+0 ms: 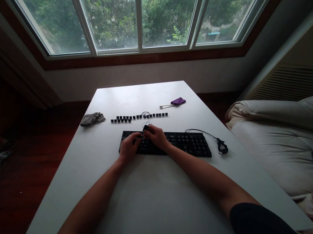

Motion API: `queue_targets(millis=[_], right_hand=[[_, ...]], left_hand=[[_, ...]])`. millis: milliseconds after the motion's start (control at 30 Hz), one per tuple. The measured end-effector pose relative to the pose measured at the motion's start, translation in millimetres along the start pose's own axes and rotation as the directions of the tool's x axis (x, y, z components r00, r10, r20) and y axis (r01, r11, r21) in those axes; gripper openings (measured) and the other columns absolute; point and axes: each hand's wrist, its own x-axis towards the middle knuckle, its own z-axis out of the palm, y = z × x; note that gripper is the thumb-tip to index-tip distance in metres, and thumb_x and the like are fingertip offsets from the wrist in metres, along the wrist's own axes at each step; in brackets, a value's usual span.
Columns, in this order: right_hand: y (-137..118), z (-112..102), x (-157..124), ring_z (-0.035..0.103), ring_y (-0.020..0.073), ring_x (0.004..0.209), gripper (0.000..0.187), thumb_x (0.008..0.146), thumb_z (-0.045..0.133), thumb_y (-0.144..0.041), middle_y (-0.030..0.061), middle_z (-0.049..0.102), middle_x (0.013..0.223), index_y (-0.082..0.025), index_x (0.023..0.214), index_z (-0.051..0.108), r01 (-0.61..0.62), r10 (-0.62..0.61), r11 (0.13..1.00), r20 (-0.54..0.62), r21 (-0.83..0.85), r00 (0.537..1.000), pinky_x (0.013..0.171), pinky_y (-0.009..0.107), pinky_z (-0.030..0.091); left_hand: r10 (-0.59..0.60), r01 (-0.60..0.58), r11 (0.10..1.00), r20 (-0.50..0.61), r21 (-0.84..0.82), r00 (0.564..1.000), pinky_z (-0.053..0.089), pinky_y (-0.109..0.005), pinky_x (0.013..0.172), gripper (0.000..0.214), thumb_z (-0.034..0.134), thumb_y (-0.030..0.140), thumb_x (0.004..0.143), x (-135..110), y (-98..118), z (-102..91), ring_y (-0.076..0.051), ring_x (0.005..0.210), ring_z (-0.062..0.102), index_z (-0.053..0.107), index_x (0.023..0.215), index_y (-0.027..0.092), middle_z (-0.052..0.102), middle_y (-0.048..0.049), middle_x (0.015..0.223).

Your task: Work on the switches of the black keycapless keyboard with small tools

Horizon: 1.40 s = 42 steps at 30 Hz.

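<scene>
A black keyboard point(188, 142) lies slightly askew on the white table, with both hands over its left half. My right hand point(156, 135) is closed around a small black piece with thin wire loops rising from it, which looks like a wire keycap puller point(146, 127). Close beside it, my left hand point(130, 145) rests at the keyboard's left part, thumb and fingers pinched together near the puller. Whatever sits between those fingertips is too small and hidden to make out. Beyond the keyboard, several loose black keycaps point(124, 119) stand in rows.
On the white table point(145, 197), a grey cloth point(92, 119) lies at the far left. A purple cloth point(178, 101) and white cotton swabs point(166, 106) lie at the far right. The bundled keyboard cable point(222, 146) rests right of the keyboard. A pale sofa point(274, 146) flanks the table.
</scene>
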Motion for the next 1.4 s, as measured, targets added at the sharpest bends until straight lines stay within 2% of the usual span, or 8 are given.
queue_targets(millis=[233,400,500,600,767,1033,1200,1400], right_hand=[[0.9,-0.1,1.9,0.066,0.0169,0.067,0.018,0.086,0.055,-0.039,0.0008,0.068,0.079,-0.024,0.091,0.047,0.004,0.009,0.982,-0.067,0.188,0.998,0.062,0.029,0.053],[0.7,-2.2,3.6,0.062,0.0163,0.067,0.017,0.08,0.049,-0.025,-0.0023,0.064,0.075,-0.025,0.092,0.038,0.038,-0.026,0.956,-0.043,0.291,0.999,0.066,0.031,0.053],[0.7,-4.9,4.9,0.056,0.0149,0.065,0.016,0.078,0.049,-0.023,-0.0035,0.058,0.072,-0.025,0.091,0.04,0.049,-0.04,0.971,-0.044,0.235,0.998,0.069,0.03,0.05],[1.4,-7.4,6.3,0.052,0.0147,0.066,0.011,0.081,0.053,-0.03,-0.0015,0.055,0.075,-0.023,0.086,0.046,0.053,-0.05,0.993,-0.031,0.102,0.998,0.068,0.028,0.048],[3.1,-6.6,7.0,0.054,0.0167,0.071,0.027,0.087,0.058,-0.045,0.0007,0.058,0.072,-0.02,0.079,0.061,0.1,-0.097,0.994,0.087,-0.032,0.991,0.071,0.03,0.046],[0.2,-3.7,5.1,0.049,0.0134,0.06,0.028,0.084,0.065,-0.046,-0.0018,0.057,0.064,-0.019,0.089,0.071,0.107,-0.082,0.983,0.158,-0.151,0.984,0.06,0.026,0.041],[-0.9,-3.7,5.1,0.042,0.0114,0.056,0.03,0.083,0.066,-0.047,-0.004,0.05,0.06,-0.018,0.09,0.069,0.093,-0.068,0.979,0.138,-0.179,0.988,0.056,0.024,0.036],[-2.3,-1.8,3.7,0.044,0.0114,0.058,0.028,0.084,0.065,-0.044,-0.0039,0.052,0.062,-0.017,0.092,0.07,0.1,-0.074,0.965,0.113,-0.241,0.991,0.06,0.024,0.037]], left_hand=[[-0.021,0.02,1.0,-0.061,-0.016,0.998,0.052,-0.03,0.079,0.021,0.053,0.034,0.096,-0.9,0.8,0.8,-0.019,0.088,0.07,0.066,0.111,0.027,0.074,-0.0013,0.104],[-0.055,0.055,0.998,-0.107,-0.001,0.993,0.052,-0.03,0.078,0.022,0.057,0.036,0.094,-0.6,-0.4,1.7,-0.018,0.085,0.069,0.064,0.113,0.026,0.074,-0.0021,0.1],[-0.06,0.059,0.998,-0.136,-0.009,0.989,0.052,-0.03,0.076,0.024,0.063,0.037,0.091,-0.6,-1.4,1.9,-0.017,0.081,0.069,0.062,0.111,0.025,0.073,-0.0018,0.097],[-0.05,0.049,0.999,-0.15,-0.009,0.987,0.053,-0.031,0.075,0.021,0.065,0.038,0.088,-1.0,-1.5,2.0,-0.017,0.077,0.068,0.061,0.103,0.024,0.072,-0.0007,0.09],[-0.001,-0.003,0.999,-0.132,-0.033,0.991,0.053,-0.032,0.082,0.011,0.062,0.033,0.09,-0.6,-0.4,1.5,-0.017,0.083,0.068,0.063,0.092,0.023,0.073,-0.003,0.102],[-0.09,0.079,0.995,-0.176,-0.067,0.98,0.053,-0.03,0.077,0.017,0.06,0.038,0.091,1.2,-0.7,0.7,-0.017,0.08,0.069,0.067,0.096,0.023,0.074,-0.0007,0.091],[-0.097,0.085,0.993,-0.159,-0.077,0.983,0.053,-0.029,0.075,0.02,0.06,0.038,0.092,1.2,-1.0,0.0,-0.018,0.08,0.07,0.07,0.099,0.024,0.075,-0.0009,0.089],[-0.111,0.094,0.988,-0.142,-0.12,0.984,0.054,-0.029,0.078,0.021,0.062,0.033,0.091,1.3,0.3,-0.8,-0.017,0.082,0.071,0.067,0.11,0.026,0.076,0.0003,0.097]])
